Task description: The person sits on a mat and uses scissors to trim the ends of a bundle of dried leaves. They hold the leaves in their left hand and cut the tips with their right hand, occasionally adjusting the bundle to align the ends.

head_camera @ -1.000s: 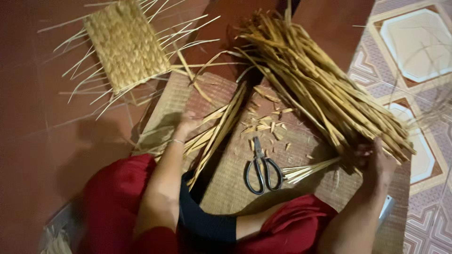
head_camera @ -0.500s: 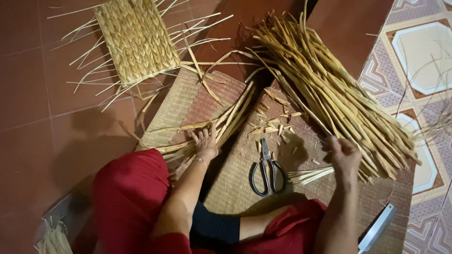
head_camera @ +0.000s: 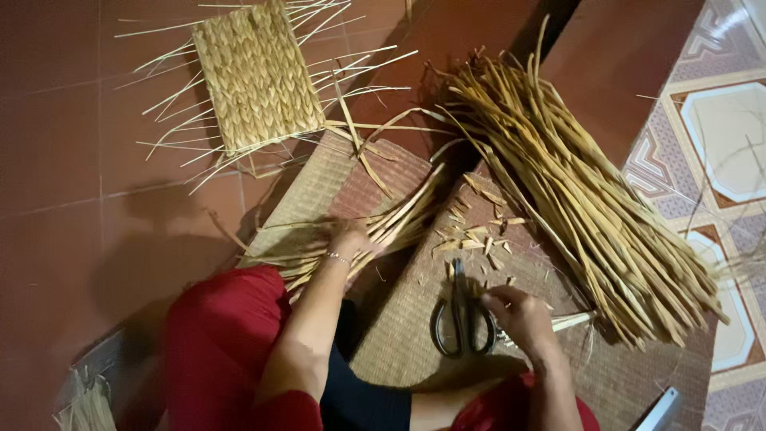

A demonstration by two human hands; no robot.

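Head view, person seated on a woven mat [head_camera: 319, 187] laid over red floor tiles [head_camera: 72, 144]. Left hand [head_camera: 345, 239] rests palm down on a small sheaf of straw strips [head_camera: 391, 227] lying on the mat beside the red-clad knee; fingers curled over the strips, pressing them, grip not fully visible. Right hand [head_camera: 519, 315] lies at the black scissors [head_camera: 461, 319] on the mat, fingers bent and touching the handle loops; whether they pass through the loops cannot be told. Short offcuts [head_camera: 471, 235] are scattered just above the scissors. Large straw bundle [head_camera: 574, 199] lies diagonally at right. Woven panel [head_camera: 255, 76] with loose ends sits on the tiles, upper left.
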